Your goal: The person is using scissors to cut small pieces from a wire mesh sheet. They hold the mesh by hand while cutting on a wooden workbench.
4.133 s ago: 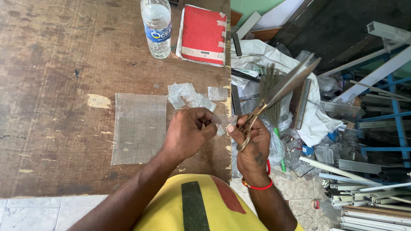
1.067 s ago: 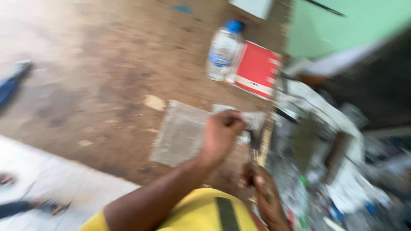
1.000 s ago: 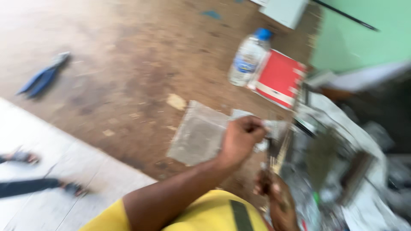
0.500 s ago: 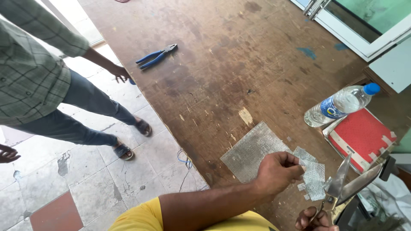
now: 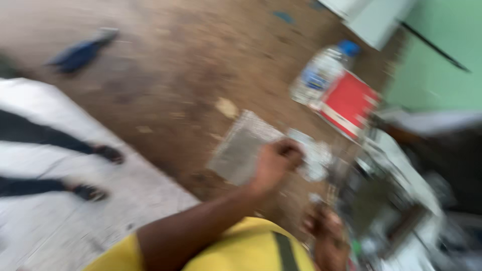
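Over at the left edge someone else stands beside the bench, only dark trouser legs and sandalled feet showing on the pale tiled floor. Further up, a blue-handled tool, probably pliers, lies alone on the worn brown wooden tabletop, well apart from the work. Coming toward the middle, a grey sheet of fine mesh lies flat near the bench edge, apparently whole and square, so I judge the main piece has yet to be trimmed. The left hand sits on its right-hand edge, fingers curled shut into a fist, pinching something at the crumpled pale scraps just beside it; what exactly it grips is lost in the blur. Those scraps suggest some cutting is already done. Lower right, the right hand is off the bench edge, seemingly closed around a thin tool, though I cannot tell for sure. Beyond, a clear water bottle with a blue cap touches a red book, and past the bench a clutter of grey-white material sits below a green wall.
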